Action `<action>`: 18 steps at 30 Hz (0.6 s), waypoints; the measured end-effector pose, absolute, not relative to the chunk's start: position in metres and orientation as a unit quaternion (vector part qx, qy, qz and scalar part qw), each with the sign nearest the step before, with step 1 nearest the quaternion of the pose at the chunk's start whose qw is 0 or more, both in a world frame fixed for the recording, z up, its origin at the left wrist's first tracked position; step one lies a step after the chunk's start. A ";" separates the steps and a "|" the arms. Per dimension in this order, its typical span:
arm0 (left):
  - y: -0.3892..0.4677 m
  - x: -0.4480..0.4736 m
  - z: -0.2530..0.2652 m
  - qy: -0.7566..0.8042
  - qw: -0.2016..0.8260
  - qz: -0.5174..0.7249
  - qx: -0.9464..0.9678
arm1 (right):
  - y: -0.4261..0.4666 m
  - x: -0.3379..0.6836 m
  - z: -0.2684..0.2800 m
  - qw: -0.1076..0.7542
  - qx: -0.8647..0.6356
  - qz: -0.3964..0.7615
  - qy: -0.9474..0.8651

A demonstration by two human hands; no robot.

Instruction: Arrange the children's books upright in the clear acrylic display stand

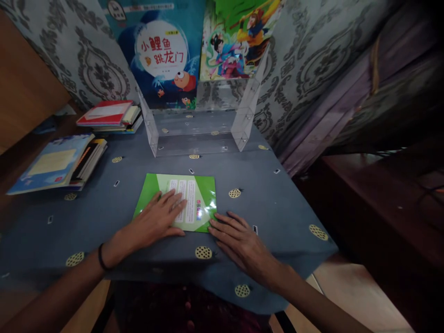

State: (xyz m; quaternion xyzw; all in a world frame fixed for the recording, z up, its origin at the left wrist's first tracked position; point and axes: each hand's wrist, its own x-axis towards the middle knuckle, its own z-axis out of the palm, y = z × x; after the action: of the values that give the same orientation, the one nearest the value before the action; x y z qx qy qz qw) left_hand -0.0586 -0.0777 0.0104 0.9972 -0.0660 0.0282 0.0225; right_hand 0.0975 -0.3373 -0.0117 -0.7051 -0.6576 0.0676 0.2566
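Note:
A thin green book [204, 189] with white text panels lies flat and turned sideways on the cloth-covered table. My left hand [156, 215], a dark band on its wrist, rests on the book's left part with fingers spread, covering some of the print. At the book's lower right corner, the fingertips of my right hand [239, 238] touch its edge while the palm lies over the tablecloth. The fingers of that hand are stretched out and close together. Neither hand grips anything.
Behind the book stands a clear acrylic rack [196, 143] holding a blue picture book [166, 51] and a green illustrated book [239, 46]. Stacked books [52, 162] and another pile [107, 115] sit at the left. A patterned tablecloth [260, 185] covers the table; curtains hang behind.

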 end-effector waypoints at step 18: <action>-0.083 -0.060 0.055 0.102 0.326 0.134 0.930 | -0.288 0.146 0.002 0.396 -0.729 0.124 -0.545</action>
State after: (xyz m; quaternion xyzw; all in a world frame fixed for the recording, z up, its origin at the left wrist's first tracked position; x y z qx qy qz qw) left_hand -0.0604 -0.0830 0.0553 0.9301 0.1022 0.1344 0.3262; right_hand 0.1465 -0.2875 0.0016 -0.7288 -0.5445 0.1239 0.3962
